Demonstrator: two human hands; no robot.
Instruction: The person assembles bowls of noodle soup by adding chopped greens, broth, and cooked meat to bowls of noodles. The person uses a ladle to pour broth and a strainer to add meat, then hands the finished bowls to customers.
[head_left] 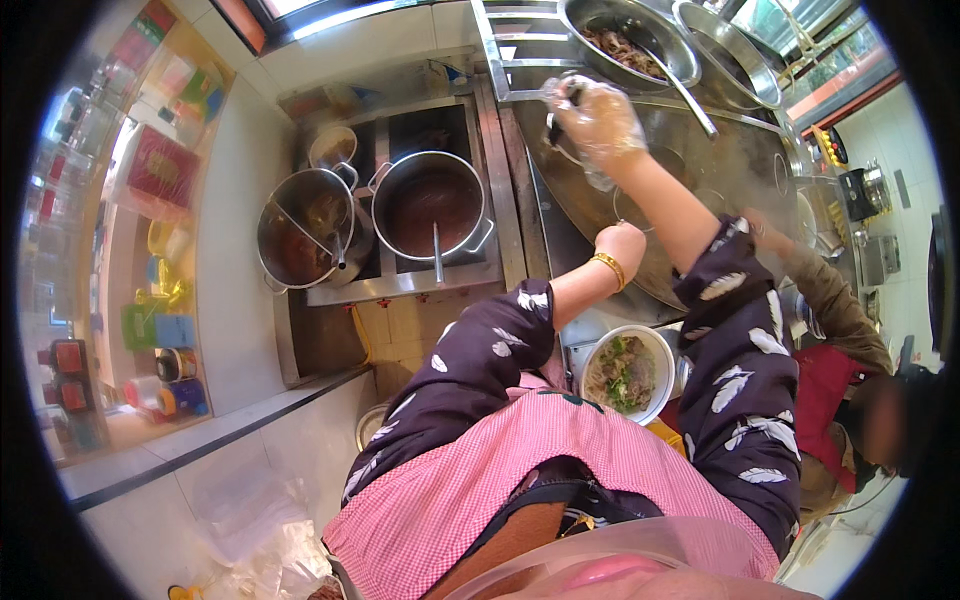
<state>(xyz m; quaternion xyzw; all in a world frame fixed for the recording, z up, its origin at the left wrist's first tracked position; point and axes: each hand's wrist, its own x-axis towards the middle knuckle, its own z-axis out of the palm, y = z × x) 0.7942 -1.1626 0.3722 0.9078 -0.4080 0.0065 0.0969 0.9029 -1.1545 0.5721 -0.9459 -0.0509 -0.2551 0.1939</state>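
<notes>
My right hand [605, 130], in a clear plastic glove, reaches over the far left side of a wide steaming pan of cloudy liquid [720, 140]. Its fingers are closed around something dark that I cannot make out. Nearer to me, my bare left hand [622, 246] is closed in a fist over the pan's near side, a gold bracelet at the wrist. What it grips, if anything, is hidden by the fingers. Thin round rims [640, 208] show in the liquid just beyond it. A white bowl [664, 352] of noodles, meat and greens stands close to my body.
Left of the pan, two steel pots [478, 185] with ladles and dark red-brown contents stand on a stove [420, 285]. A basin of meat [650, 50] with a spoon sits on the far rack [488, 45]. At right, a person in a red apron [835, 385] reaches toward the pan.
</notes>
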